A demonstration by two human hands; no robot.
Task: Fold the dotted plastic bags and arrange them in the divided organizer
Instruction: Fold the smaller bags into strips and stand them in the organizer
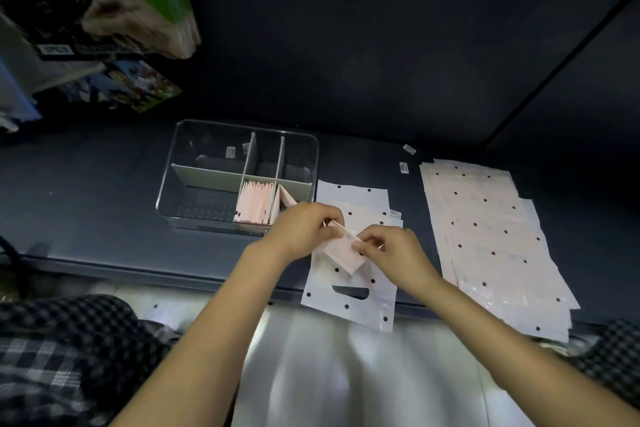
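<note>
Both hands hold one folded pink bag (343, 251) just above a flat dotted bag (349, 291) on the dark table. My left hand (304, 229) pinches its upper left end and my right hand (391, 248) pinches its right side. The clear divided organizer (194, 180) stands to the left, at the back of the table. Several folded pink bags (255, 206) stand upright in its front middle compartment, and one more folded bag (286, 198) leans in the front right compartment. A stack of flat dotted bags (491, 243) lies to the right.
Two small white labels (403, 167) lie on the table between the organizer and the stack. Colourful packages (121, 80) hang at the upper left. The table's front edge (173, 276) runs just beyond my checked trousers (69, 350).
</note>
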